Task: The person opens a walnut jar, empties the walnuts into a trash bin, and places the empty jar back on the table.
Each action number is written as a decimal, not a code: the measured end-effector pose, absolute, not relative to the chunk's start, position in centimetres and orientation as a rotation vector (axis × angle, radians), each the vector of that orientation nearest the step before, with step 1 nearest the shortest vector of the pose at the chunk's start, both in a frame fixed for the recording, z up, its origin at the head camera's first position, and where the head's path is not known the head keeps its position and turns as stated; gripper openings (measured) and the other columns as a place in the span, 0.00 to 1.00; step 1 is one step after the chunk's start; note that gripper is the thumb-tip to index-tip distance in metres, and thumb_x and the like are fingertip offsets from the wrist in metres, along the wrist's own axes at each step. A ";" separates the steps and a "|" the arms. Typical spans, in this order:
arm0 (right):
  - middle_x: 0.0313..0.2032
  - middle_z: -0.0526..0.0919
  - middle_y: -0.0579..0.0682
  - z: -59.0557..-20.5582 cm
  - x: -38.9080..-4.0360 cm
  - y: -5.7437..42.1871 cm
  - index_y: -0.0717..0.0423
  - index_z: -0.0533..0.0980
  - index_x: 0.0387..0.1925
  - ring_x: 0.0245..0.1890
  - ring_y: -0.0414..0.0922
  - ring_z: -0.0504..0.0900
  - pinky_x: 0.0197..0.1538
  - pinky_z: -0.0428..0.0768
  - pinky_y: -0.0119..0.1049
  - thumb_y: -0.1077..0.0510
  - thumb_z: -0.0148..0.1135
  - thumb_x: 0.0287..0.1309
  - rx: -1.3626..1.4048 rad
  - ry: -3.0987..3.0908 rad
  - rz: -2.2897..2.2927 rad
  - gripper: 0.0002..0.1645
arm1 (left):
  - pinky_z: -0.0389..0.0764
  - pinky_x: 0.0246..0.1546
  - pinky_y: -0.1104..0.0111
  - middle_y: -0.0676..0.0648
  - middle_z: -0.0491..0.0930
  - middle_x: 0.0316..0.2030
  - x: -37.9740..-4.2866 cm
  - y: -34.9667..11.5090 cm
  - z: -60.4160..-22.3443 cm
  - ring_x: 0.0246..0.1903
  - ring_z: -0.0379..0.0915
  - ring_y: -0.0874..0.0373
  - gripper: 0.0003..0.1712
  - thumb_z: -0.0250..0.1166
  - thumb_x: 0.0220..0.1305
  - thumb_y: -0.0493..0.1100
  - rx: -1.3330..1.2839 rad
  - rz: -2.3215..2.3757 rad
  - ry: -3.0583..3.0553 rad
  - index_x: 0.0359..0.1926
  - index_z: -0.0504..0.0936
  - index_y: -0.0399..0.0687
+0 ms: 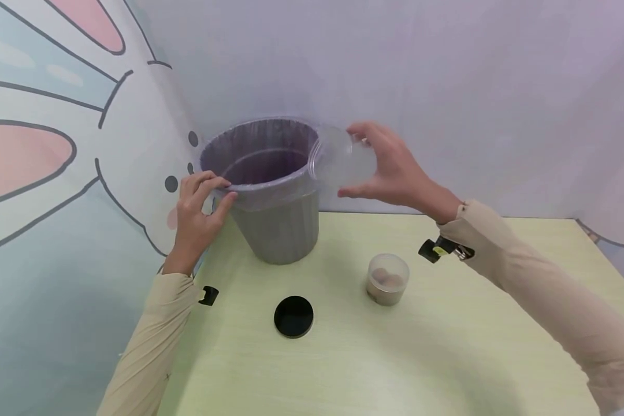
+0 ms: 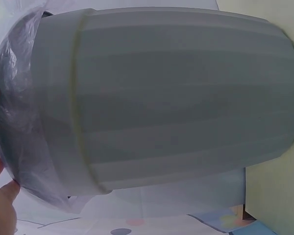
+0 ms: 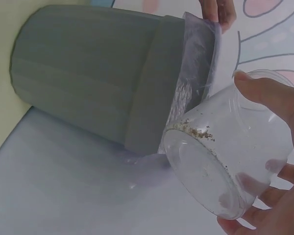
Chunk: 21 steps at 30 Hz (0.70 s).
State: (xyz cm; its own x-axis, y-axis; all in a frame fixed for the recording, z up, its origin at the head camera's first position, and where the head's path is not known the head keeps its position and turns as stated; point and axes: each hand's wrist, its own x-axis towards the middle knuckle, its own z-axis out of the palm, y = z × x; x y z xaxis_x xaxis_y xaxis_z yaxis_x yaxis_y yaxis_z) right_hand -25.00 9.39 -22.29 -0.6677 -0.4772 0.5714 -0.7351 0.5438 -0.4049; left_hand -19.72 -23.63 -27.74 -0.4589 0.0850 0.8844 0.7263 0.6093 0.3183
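Note:
My right hand (image 1: 390, 164) grips a clear plastic jar (image 3: 220, 142) around its side, thumb on one side and fingers on the other. The jar lies tipped sideways, its ringed mouth towards the grey trash bin (image 1: 286, 225) and right by the bin's rim in the head view. Brown crumbs (image 3: 198, 131) cling near the edge of its base. At the bin's near left rim, my left hand (image 1: 195, 216) pinches the edge together with the thin plastic liner (image 2: 24, 98), thumb outside and fingers over the top. The bin stands upright; its bottom inside is hidden.
A round black lid (image 1: 293, 316) lies on the pale yellow-green table (image 1: 343, 370) in front of the bin. To its right stands a small translucent cup (image 1: 388, 279) with brownish pieces inside. A wall with a cartoon print (image 1: 83, 231) borders the left, close to the left arm.

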 end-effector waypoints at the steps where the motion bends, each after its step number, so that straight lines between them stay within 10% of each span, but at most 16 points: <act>1: 0.53 0.72 0.52 -22.4 -24.8 9.5 0.55 0.65 0.60 0.52 0.48 0.70 0.54 0.68 0.48 0.46 0.82 0.28 0.989 -2.398 0.918 0.55 | 0.61 0.53 0.57 0.28 0.72 0.39 -19.7 -23.7 -27.7 0.45 0.62 0.33 0.10 0.67 0.48 0.23 -0.644 -0.883 -1.921 0.35 0.78 0.25; 21: 0.50 0.75 0.44 -24.9 -21.4 11.2 0.51 0.64 0.58 0.49 0.45 0.73 0.51 0.72 0.46 0.48 0.84 0.25 0.923 -2.462 1.262 0.55 | 0.62 0.53 0.59 0.29 0.73 0.39 -19.5 -24.0 -27.6 0.47 0.63 0.37 0.11 0.67 0.48 0.23 -0.635 -0.896 -1.926 0.35 0.79 0.27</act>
